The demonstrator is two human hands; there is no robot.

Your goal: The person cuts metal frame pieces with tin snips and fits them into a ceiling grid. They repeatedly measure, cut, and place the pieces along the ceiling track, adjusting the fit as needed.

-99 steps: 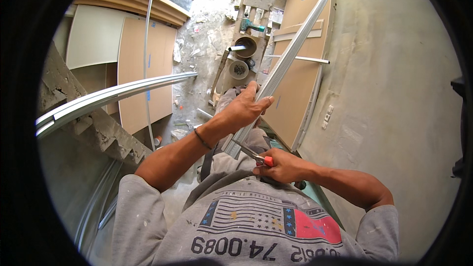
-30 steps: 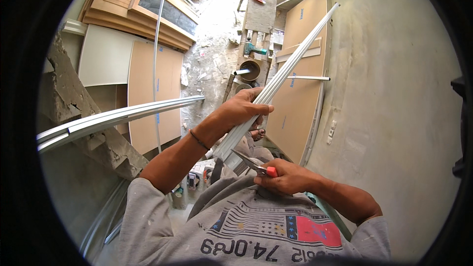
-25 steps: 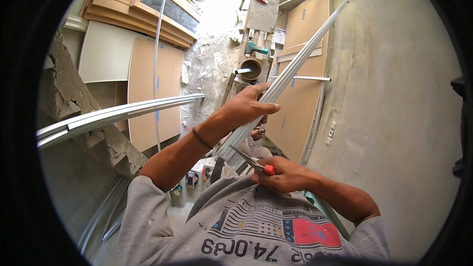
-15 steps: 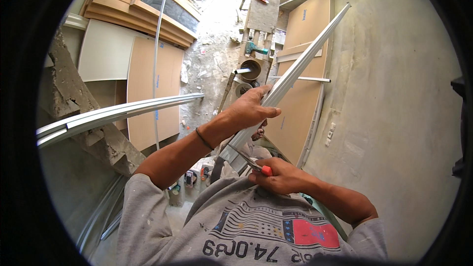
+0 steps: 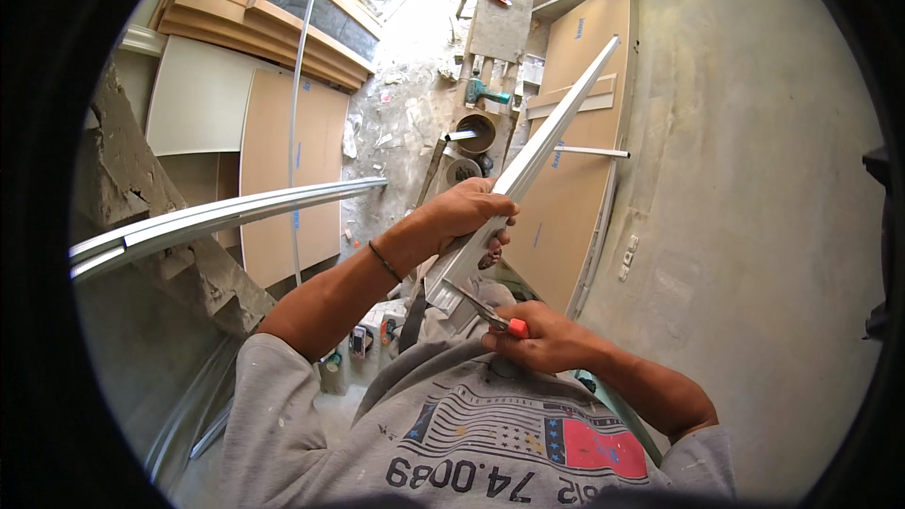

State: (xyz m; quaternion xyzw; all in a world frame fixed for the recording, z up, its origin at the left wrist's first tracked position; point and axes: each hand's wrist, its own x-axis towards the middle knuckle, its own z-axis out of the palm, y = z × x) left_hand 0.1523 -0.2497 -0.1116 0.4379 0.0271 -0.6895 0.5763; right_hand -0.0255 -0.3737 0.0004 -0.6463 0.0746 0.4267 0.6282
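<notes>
A long, pale metal profile (image 5: 556, 127) slants from my lap toward the far right. My left hand (image 5: 471, 212) is closed around it, a short way above its near end. In my right hand (image 5: 539, 339) is a pair of metal-cutting snips (image 5: 479, 305) with a red handle end showing. The blades reach to the near end of the profile and appear to touch it. Whether they are closed on the metal is too small to tell.
A teal cordless drill (image 5: 485, 91) and a round bucket (image 5: 476, 135) sit by a plank bench (image 5: 504, 19) ahead. Bundled metal profiles (image 5: 236, 207) jut in from the left, near broken masonry (image 5: 141, 160). Board sheets (image 5: 584, 188) lean by the right wall (image 5: 754, 179).
The profile has slid toward me, its far tip now lower and further left. My left fingers, looser before, have wrapped around it. The snips have shifted slightly right.
</notes>
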